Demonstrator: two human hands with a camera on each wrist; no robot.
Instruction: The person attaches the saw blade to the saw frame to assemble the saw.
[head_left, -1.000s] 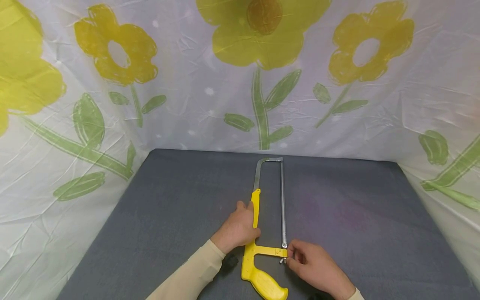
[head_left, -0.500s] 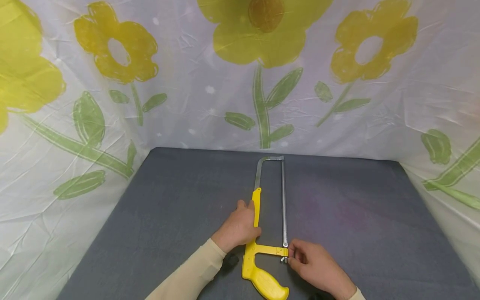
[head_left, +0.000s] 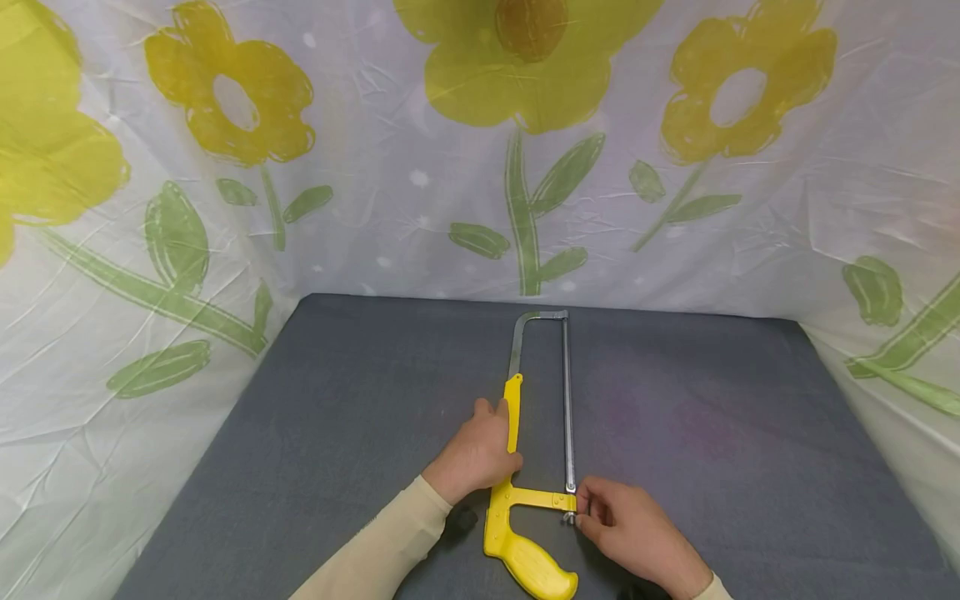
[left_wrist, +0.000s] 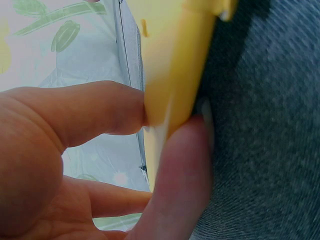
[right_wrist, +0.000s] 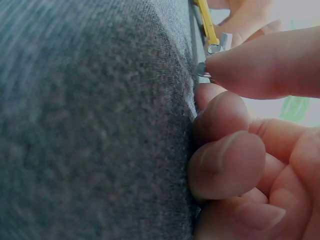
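Note:
A hacksaw with a yellow handle and frame lies on the dark grey cloth surface, its silver blade on the right side. My left hand grips the yellow frame above the handle; in the left wrist view, thumb and fingers pinch the yellow bar from both sides. At the blade's near end, my right hand has curled fingers and pinches the small metal wing nut. In the right wrist view, the thumb lies against the wing nut, while its far side is partly hidden.
The grey cloth-covered table extends around the saw on both sides. A white curtain printed with yellow flowers hangs behind and along the sides. A small dark item sits beneath the left wrist.
The wing nut's wings show at a slightly different angle now. Both hands and the hacksaw otherwise stay in place; the head view shifts only slightly.

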